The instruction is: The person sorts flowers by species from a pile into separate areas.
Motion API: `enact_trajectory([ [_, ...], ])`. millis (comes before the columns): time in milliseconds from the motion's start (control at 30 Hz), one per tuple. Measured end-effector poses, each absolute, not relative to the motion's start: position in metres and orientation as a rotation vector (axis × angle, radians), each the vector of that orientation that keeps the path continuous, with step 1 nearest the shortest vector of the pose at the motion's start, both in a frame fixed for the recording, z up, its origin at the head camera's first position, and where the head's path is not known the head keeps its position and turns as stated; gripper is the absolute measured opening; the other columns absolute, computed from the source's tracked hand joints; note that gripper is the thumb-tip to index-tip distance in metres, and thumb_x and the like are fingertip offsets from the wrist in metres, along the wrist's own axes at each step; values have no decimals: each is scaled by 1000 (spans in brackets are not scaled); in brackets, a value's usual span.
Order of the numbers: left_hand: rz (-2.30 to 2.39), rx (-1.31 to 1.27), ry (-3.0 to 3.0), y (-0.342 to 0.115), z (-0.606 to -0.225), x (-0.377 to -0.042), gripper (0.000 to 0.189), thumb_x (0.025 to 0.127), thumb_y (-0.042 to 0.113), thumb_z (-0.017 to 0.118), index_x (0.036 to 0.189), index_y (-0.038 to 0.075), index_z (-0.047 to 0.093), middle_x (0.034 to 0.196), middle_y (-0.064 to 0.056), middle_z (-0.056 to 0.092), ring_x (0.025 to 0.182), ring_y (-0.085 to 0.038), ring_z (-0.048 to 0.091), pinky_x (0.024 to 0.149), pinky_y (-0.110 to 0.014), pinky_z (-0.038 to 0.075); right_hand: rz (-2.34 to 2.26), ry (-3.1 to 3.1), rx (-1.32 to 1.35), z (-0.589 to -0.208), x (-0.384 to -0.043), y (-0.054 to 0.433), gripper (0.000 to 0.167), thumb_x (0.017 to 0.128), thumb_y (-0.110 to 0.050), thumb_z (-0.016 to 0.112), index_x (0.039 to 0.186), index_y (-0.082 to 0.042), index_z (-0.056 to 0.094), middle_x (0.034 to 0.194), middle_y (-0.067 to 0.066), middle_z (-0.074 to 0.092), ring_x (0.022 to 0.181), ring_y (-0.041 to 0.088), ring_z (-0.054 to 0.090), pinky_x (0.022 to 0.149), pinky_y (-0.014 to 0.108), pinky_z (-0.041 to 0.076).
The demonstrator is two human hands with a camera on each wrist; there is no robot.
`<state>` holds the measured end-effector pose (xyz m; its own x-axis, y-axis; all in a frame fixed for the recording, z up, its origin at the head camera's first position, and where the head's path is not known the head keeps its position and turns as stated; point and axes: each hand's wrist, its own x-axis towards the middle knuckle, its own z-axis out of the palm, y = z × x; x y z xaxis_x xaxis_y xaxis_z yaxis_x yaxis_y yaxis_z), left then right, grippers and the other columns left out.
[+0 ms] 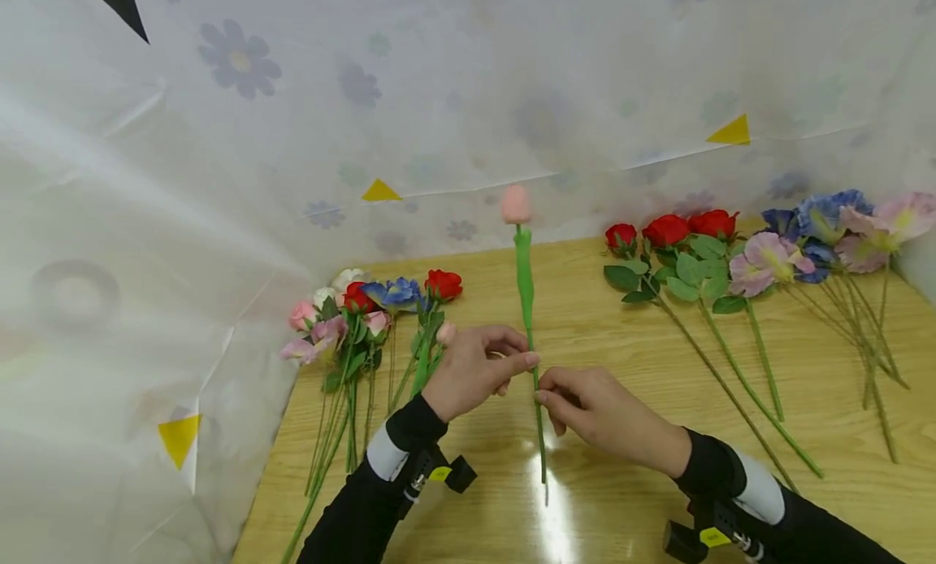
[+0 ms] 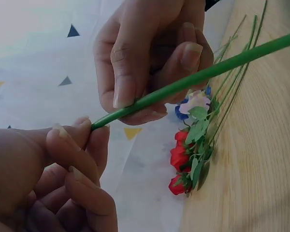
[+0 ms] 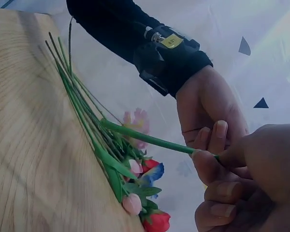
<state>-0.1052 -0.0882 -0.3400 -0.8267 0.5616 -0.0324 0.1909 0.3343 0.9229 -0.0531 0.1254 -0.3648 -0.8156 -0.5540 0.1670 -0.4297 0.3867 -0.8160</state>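
Since both hands are doing the same thing, easy start: the left hand [image 1: 471, 367] has its fingers pinched on the slim green stem of a pink artificial tulip [image 1: 525, 286], and the right hand [image 1: 607, 414] pinches it just below. The left wrist view gives you what the head view hides, the stem running between the right thumb and index finger. Only the head view gets the whole flower, bud pointing away, bare stem end toward the camera.

It's tight on the left: a mixed bunch of artificial flowers [image 1: 376, 323] lies right beside that hand, near the left edge of the pale wooden table [image 1: 585, 328]. More room on the right, with a wide strip of wood before the red roses [image 1: 666, 231], then purple and blue flowers [image 1: 826, 219]. Past the back edge, a white flower-printed sheet [image 1: 475, 84] rises behind the bud.
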Motion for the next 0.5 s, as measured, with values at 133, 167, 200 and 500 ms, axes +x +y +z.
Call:
enact_trajectory([
  [133,1494,668,2245,-87,-341,-105,20,98,23,64,111,8,68,92,-12,70,56,-17,50,54,-25,41,-1484,2416,-850,-365,-52,124,19,104,-18,52,91,-10,63,64,-4,60,48,-1,37,48,19,34],
  [167,1490,673,2244,-88,-341,-105,20,98,23,64,111,8,68,93,-12,70,56,-17,50,54,-25,41,-1497,2399,-836,-365,-52,125,19,104,-19,52,92,-10,63,65,-3,61,49,0,39,49,20,35],
  [200,1480,684,2247,-89,-341,-105,20,99,23,63,112,8,68,94,-11,70,57,-17,51,55,-25,42,-1506,2389,-819,-365,-52,125,19,104,-20,52,92,-11,63,65,-2,61,49,0,40,50,21,35],
  [500,1360,631,2462,-115,-342,-115,16,101,22,59,109,12,69,97,-5,73,63,-28,60,58,-28,50,-1400,2467,-616,-382,-81,139,21,104,-20,53,90,-11,65,68,0,66,41,6,39,42,24,35],
])
